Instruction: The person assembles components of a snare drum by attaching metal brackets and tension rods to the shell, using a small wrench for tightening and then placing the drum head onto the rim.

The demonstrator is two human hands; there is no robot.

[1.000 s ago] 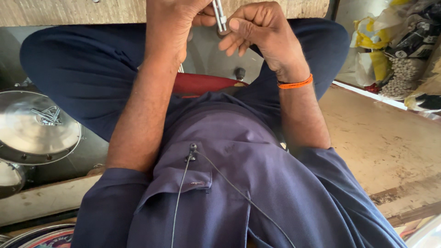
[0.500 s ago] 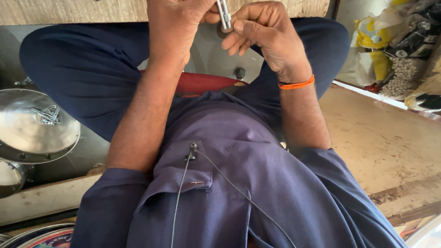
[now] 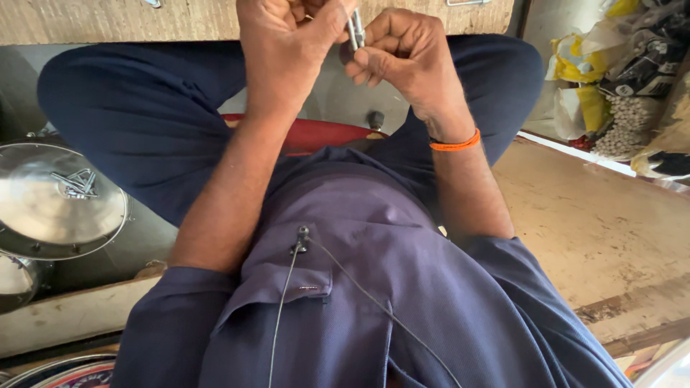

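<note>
Your left hand (image 3: pixel 287 43) and right hand (image 3: pixel 402 57) both pinch a small metal piece (image 3: pixel 355 30) above your lap. Its seating looks unfinished, though fingers hide the joint. More metal pieces (image 3: pixel 77 183) wait on the steel lid (image 3: pixel 50 215).

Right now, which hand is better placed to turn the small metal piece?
Probably the right hand: its fingertips pinch the metal piece from the side, while the left hand holds it steady.

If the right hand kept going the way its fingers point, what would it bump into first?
Probably the small metal piece pinched between both hands, then the left hand just beyond. The right hand points leftward, though depth is hard to judge.
</note>
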